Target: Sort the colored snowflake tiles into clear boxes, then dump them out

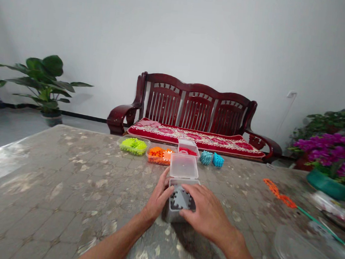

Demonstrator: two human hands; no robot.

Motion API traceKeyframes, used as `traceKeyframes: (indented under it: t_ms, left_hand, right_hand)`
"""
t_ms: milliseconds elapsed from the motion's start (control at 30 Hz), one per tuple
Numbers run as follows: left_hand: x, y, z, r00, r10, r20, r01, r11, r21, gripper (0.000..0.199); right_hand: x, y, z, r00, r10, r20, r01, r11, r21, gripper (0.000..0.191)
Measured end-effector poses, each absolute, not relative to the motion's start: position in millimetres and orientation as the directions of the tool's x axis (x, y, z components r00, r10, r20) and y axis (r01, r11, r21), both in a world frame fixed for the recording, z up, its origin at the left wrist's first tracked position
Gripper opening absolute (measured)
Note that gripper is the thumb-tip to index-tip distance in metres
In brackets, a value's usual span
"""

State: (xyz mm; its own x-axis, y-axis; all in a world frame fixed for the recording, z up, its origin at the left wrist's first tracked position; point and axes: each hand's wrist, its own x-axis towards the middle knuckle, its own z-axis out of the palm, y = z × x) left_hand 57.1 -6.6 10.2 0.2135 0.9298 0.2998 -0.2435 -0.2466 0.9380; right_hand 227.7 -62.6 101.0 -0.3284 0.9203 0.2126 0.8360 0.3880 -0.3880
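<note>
Two bare forearms [117, 237] tapering to narrower wrists [148, 215], each with a bare-fingered grip [209, 211]

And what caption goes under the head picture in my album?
Left hand and right hand at an open box of gray pieces, orange pieces and a bench beyond.

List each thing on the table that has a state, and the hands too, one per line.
Box of gray pieces: upright, open
Its lid: swung back
Gray pieces: inside the box
Left hand: at the box's left side
Right hand: fingers spread over the opening; grip unclear
Yellow-green pieces: heaped, uncovered
Orange pieces: in a tub, uncovered
Red pieces: boxed, lid raised
</note>
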Motion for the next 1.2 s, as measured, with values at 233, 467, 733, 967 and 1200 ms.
traceKeyframes:
  t_ms: [233,467,733,967,1200]
  left_hand:
    - [58,-6,9,0.230,0.930,0.287,-0.241,-0.231,0.943,0.071]
    - [58,-6,9,0.233,0.932,0.279,-0.249,-0.220,0.943,0.075]
    - [58,-6,10,0.243,0.929,0.280,-0.305,-0.201,0.931,0.077]
    - [60,-6,10,0.279,0.931,0.236,-0.453,-0.089,0.887,0.082]
    - [59,-4,8,0.264,0.946,0.188,-0.443,-0.054,0.895,0.074]
  right_hand:
    - [248,-45,106,-0.194,0.946,0.259,0.875,0.286,-0.390,0.060]
    - [266,-33,98,-0.201,0.944,0.262,0.878,0.293,-0.379,0.037]
    - [266,-36,86,-0.251,0.922,0.293,0.816,0.365,-0.448,0.020]
    - [279,-30,43,0.197,0.931,0.307,0.479,0.181,-0.859,0.043]
    - [272,-38,22,0.150,0.980,0.128,0.059,0.121,-0.991,0.056]
